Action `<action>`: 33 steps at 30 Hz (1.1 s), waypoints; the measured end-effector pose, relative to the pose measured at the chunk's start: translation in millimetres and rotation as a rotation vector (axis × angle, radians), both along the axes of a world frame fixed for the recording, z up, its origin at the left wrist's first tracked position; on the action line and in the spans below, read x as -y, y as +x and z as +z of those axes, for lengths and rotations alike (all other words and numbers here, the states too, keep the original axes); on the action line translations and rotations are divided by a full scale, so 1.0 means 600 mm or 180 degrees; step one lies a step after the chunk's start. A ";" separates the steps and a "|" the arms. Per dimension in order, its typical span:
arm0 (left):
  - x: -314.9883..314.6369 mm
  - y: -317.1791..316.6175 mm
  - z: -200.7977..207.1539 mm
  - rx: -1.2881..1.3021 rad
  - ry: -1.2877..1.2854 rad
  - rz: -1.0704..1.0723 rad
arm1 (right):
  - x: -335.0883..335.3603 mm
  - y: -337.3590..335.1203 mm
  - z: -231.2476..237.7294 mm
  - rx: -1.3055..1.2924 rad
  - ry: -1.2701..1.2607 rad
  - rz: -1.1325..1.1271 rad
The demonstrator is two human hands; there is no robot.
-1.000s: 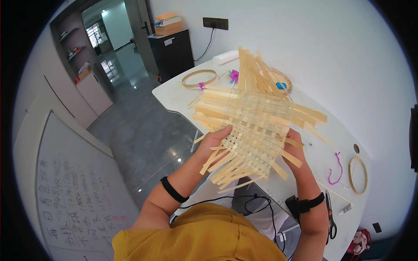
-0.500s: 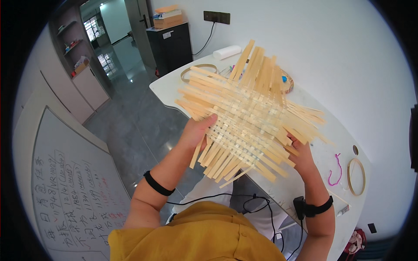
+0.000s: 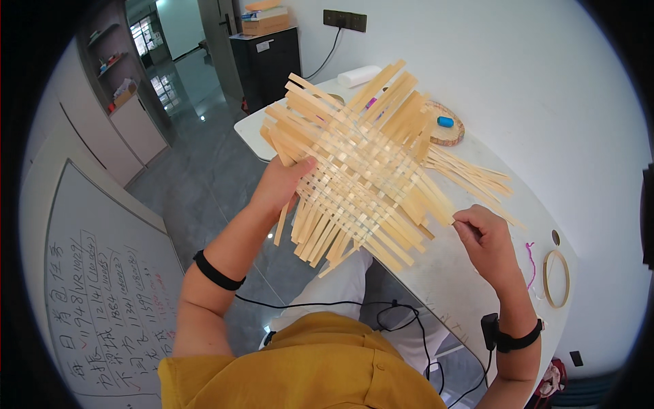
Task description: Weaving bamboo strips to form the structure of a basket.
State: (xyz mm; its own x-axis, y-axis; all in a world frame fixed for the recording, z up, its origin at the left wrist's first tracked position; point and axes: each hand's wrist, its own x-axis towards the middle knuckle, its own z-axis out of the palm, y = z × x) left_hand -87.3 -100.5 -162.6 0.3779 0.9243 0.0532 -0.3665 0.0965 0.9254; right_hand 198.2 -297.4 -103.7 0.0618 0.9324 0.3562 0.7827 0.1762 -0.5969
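Note:
A woven mat of pale bamboo strips [image 3: 357, 174], with loose strip ends sticking out on every side, is held up over the table edge. My left hand [image 3: 281, 183] is closed round its left side, thumb on top and fingers mostly hidden beneath. Thin bluish-clear lines run across the weave. At the mat's right, my right hand [image 3: 485, 242] is closed, with thumb and forefinger pinched at the end of a projecting bamboo strip [image 3: 439, 204]. The other fingers of that hand are curled in.
Behind the mat, the white table [image 3: 504, 273] bears a bundle of narrow strips [image 3: 470, 170], a round wooden board [image 3: 447, 138] with a blue spool [image 3: 445, 122], and a white roll [image 3: 359, 76]. To the right lie a bamboo hoop [image 3: 556, 278] and pink cord [image 3: 530, 262]. A black cable [image 3: 306, 303] crosses my lap.
The mat and my left hand have shifted left and slightly up. My right hand has moved outward from the mat's underside edge to the tip of a strip.

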 end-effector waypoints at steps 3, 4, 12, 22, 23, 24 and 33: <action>-0.005 0.000 0.001 -0.0174 0.0066 0.0064 | 0.010 -0.002 0.006 0.0032 0.0029 0.0070; -0.004 -0.001 0.003 -0.0279 0.0090 0.0091 | 0.014 -0.005 0.010 0.0059 -0.0014 0.0109; -0.005 0.010 0.014 -0.0133 0.0098 0.0044 | 0.018 0.005 0.024 0.0413 0.0020 0.0104; -0.009 0.003 0.018 -0.0266 0.0114 0.0044 | 0.029 -0.005 0.035 0.0391 -0.0069 0.0194; -0.008 0.003 0.020 -0.0269 0.0114 0.0040 | 0.030 -0.006 0.033 0.0388 -0.0069 0.0191; -0.006 0.005 0.022 -0.0294 0.0100 0.0068 | 0.030 -0.005 0.031 0.0420 -0.0047 0.0216; -0.004 0.006 0.030 -0.0393 0.0209 -0.0006 | 0.029 0.002 0.041 0.0506 0.0117 0.0201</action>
